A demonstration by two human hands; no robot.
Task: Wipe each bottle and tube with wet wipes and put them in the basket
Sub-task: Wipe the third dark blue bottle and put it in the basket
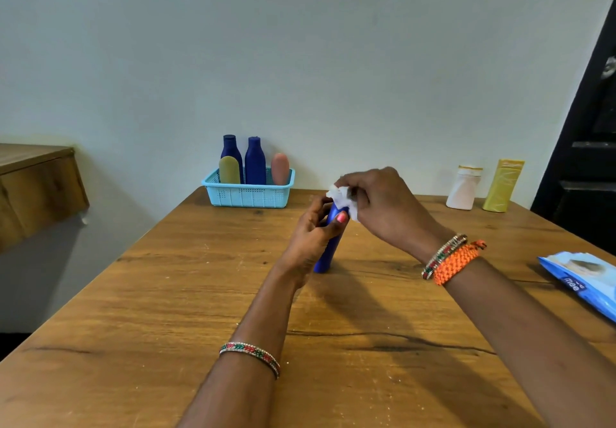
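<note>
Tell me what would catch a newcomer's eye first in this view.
Mid-table, the left hand grips an upright blue bottle while the right hand rubs a crumpled white wet wipe on its top. Behind, against the wall, a light-blue basket already holds four bottles. A white bottle and a yellow tube wait at the far right, with the wipes pack at the right edge.

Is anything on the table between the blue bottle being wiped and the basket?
Nothing visible. Bare table lies between the blue bottle and the basket. The white bottle and yellow tube stand far right, off that path.
</note>
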